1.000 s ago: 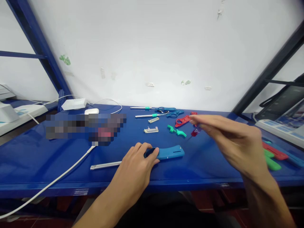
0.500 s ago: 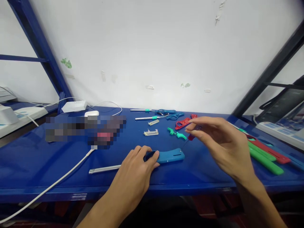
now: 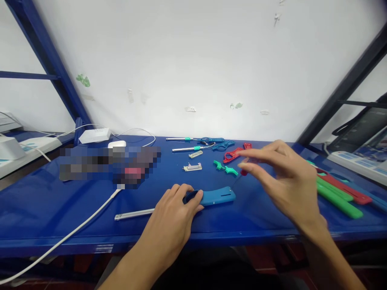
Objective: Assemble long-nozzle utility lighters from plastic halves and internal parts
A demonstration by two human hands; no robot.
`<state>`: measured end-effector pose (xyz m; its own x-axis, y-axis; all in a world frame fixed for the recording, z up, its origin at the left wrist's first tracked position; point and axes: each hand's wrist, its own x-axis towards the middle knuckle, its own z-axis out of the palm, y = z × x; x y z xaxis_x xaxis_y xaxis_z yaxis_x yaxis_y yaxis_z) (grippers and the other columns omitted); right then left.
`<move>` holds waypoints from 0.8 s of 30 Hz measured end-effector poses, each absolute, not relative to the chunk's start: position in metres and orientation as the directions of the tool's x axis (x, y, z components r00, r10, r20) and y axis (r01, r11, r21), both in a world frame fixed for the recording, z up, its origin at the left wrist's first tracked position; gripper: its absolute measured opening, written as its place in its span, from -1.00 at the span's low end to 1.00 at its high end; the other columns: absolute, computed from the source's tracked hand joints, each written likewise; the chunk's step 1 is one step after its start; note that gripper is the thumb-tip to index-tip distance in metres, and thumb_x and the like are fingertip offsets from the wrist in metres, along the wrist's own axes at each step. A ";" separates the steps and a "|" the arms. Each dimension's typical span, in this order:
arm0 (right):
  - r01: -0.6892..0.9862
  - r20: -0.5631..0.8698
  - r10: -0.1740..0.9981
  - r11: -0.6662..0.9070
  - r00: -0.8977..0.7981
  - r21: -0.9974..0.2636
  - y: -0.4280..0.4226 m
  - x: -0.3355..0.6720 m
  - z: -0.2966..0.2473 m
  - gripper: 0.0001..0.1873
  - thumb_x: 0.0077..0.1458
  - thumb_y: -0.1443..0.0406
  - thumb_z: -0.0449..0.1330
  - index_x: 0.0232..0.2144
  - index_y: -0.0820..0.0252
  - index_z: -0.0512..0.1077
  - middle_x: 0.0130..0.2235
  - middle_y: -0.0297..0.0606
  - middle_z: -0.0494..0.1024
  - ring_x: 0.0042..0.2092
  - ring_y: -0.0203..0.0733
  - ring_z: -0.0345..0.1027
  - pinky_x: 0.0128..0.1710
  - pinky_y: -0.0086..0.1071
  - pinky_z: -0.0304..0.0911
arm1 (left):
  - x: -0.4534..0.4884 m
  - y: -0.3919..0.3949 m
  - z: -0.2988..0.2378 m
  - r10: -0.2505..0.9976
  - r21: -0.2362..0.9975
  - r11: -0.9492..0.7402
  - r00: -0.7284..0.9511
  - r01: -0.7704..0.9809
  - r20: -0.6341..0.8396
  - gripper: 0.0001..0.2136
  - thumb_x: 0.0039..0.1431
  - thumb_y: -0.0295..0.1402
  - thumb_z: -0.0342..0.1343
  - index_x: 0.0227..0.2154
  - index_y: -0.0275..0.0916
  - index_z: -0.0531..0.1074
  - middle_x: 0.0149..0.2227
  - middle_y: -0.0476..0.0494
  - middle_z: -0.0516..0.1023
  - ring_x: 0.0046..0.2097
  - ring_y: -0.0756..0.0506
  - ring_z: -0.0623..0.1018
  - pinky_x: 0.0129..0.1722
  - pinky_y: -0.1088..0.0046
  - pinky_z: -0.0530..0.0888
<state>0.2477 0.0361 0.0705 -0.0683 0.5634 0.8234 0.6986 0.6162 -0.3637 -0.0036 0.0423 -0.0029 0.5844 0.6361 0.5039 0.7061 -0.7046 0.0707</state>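
My left hand [image 3: 173,211] is closed over a blue long-nosed lighter [image 3: 219,196], pressing it flat on the table. Its silver tube sticks out to the left from under my wrist, while the slotted handle end points right. In my right hand [image 3: 292,187], thumb and index finger pinch a small screwdriver [image 3: 243,172] with a red handle. The thin shaft slants down to the left, its tip at the far right corner of the lighter handle. Most of the screwdriver's handle is hidden by my fingers.
Behind are green plastic parts [image 3: 226,168], red casing pieces [image 3: 233,154], small pale mechanisms [image 3: 193,167] and opened blue lighters [image 3: 223,145]. Several green [image 3: 338,197] and red lighters lie at right. A white cable [image 3: 81,221] crosses the left side of the blue table [image 3: 256,219].
My right hand has shifted slightly, with its fingers a little differently placed around the screwdriver. The screwdriver tip stays at the lighter's end. My left hand and the lighter barely move.
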 end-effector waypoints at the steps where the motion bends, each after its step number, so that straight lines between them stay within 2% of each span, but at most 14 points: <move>1: 0.690 0.805 0.586 0.619 -0.089 -0.374 0.036 0.249 0.071 -0.78 0.33 0.27 0.31 -0.03 -0.15 0.66 -0.15 -0.30 0.66 -0.10 -0.07 0.54 -0.06 -0.13 0.43 | -0.003 0.042 -0.003 0.634 0.068 -0.705 0.584 0.706 0.506 -0.71 0.47 -0.44 0.06 0.13 -0.24 0.57 -0.02 -0.30 0.57 -0.14 -0.26 0.55 -0.18 0.09 0.62; 3: 0.621 0.753 0.643 0.649 -0.140 -0.439 0.036 0.252 0.071 -0.67 0.42 0.31 0.19 0.09 -0.19 0.60 -0.06 -0.32 0.69 -0.04 -0.09 0.57 0.03 -0.12 0.42 | -0.003 0.042 -0.002 0.631 0.065 -0.706 0.585 0.705 0.509 -0.71 0.46 -0.43 0.07 0.13 -0.25 0.57 -0.02 -0.30 0.57 -0.14 -0.26 0.55 -0.18 0.08 0.62; 5: 0.527 0.738 0.655 0.690 -0.164 -0.495 0.037 0.253 0.069 -0.65 0.42 0.34 0.19 0.11 -0.21 0.58 -0.10 -0.36 0.70 -0.09 -0.11 0.58 -0.02 -0.14 0.44 | -0.003 0.042 -0.001 0.628 0.061 -0.709 0.590 0.702 0.507 -0.71 0.47 -0.43 0.06 0.13 -0.25 0.57 -0.02 -0.30 0.57 -0.13 -0.27 0.56 -0.18 0.08 0.62; 7: 0.496 0.780 0.606 0.732 -0.158 -0.468 0.039 0.253 0.067 -0.72 0.33 0.34 0.30 -0.02 -0.18 0.63 -0.21 -0.37 0.67 -0.19 -0.13 0.53 -0.14 -0.17 0.43 | -0.003 0.041 -0.001 0.630 0.055 -0.707 0.593 0.705 0.501 -0.71 0.48 -0.43 0.04 0.12 -0.25 0.57 -0.02 -0.30 0.58 -0.13 -0.27 0.56 -0.18 0.08 0.62; 10: 0.567 0.852 0.505 0.746 -0.141 -0.349 0.042 0.251 0.065 -0.84 0.21 0.33 0.42 -0.20 -0.10 0.66 -0.32 -0.36 0.59 -0.25 -0.13 0.44 -0.24 -0.21 0.38 | -0.003 0.041 0.000 0.634 0.050 -0.701 0.589 0.712 0.501 -0.71 0.49 -0.41 0.02 0.12 -0.25 0.57 -0.01 -0.31 0.58 -0.12 -0.27 0.57 -0.17 0.07 0.63; 12: 0.588 0.844 0.516 0.732 -0.148 -0.344 0.043 0.251 0.066 -0.82 0.31 0.34 0.32 -0.14 -0.09 0.67 -0.22 -0.31 0.63 -0.16 -0.11 0.49 -0.18 -0.21 0.40 | -0.003 0.041 0.000 0.634 0.056 -0.701 0.587 0.711 0.504 -0.70 0.49 -0.41 0.02 0.13 -0.25 0.57 -0.01 -0.31 0.57 -0.12 -0.27 0.56 -0.17 0.07 0.63; 15: 0.485 0.798 0.586 0.744 -0.140 -0.461 0.043 0.253 0.066 -0.68 0.38 0.40 0.22 -0.01 -0.13 0.64 -0.08 -0.30 0.68 -0.05 -0.08 0.56 -0.07 -0.16 0.46 | -0.003 0.041 0.001 0.635 0.068 -0.706 0.588 0.705 0.501 -0.70 0.49 -0.42 0.02 0.14 -0.25 0.56 -0.01 -0.31 0.57 -0.12 -0.28 0.56 -0.17 0.06 0.64; 17: 0.427 0.803 0.591 0.748 -0.081 -0.508 0.045 0.254 0.065 -0.69 0.28 0.41 0.33 -0.05 -0.14 0.64 -0.16 -0.35 0.67 -0.13 -0.10 0.57 -0.12 -0.17 0.49 | -0.003 0.040 0.002 0.631 0.071 -0.710 0.588 0.701 0.507 -0.70 0.48 -0.43 0.03 0.13 -0.25 0.57 -0.01 -0.31 0.57 -0.11 -0.29 0.56 -0.15 0.03 0.64; 20: 0.521 0.841 0.541 0.720 -0.007 -0.459 0.047 0.253 0.065 -0.75 0.11 0.36 0.49 -0.19 -0.12 0.67 -0.27 -0.37 0.59 -0.23 -0.13 0.49 -0.18 -0.21 0.45 | -0.004 0.040 0.001 0.624 0.063 -0.712 0.589 0.700 0.513 -0.71 0.47 -0.43 0.04 0.12 -0.25 0.57 0.00 -0.32 0.57 -0.10 -0.30 0.57 -0.15 0.02 0.64; 22: 0.584 0.827 0.561 0.686 -0.044 -0.434 0.046 0.253 0.066 -0.80 0.21 0.32 0.42 -0.14 -0.12 0.68 -0.21 -0.32 0.61 -0.17 -0.12 0.49 -0.16 -0.22 0.45 | -0.004 0.041 0.000 0.627 0.054 -0.706 0.587 0.706 0.512 -0.71 0.47 -0.43 0.05 0.13 -0.24 0.57 0.00 -0.32 0.58 -0.10 -0.30 0.57 -0.16 0.03 0.65; 24: 0.555 0.772 0.625 0.686 -0.118 -0.470 0.045 0.253 0.067 -0.74 0.36 0.31 0.27 0.00 -0.14 0.65 -0.08 -0.27 0.65 -0.07 -0.10 0.53 -0.11 -0.20 0.48 | -0.004 0.041 -0.001 0.629 0.046 -0.699 0.582 0.714 0.515 -0.71 0.47 -0.42 0.05 0.13 -0.22 0.57 0.01 -0.31 0.58 -0.10 -0.29 0.57 -0.15 0.05 0.65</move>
<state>0.2531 0.0445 0.0670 -0.1178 0.6245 0.7721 0.5551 0.6861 -0.4703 -0.0043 0.0414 -0.0011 0.5822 0.6288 0.5154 0.7137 -0.6989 0.0465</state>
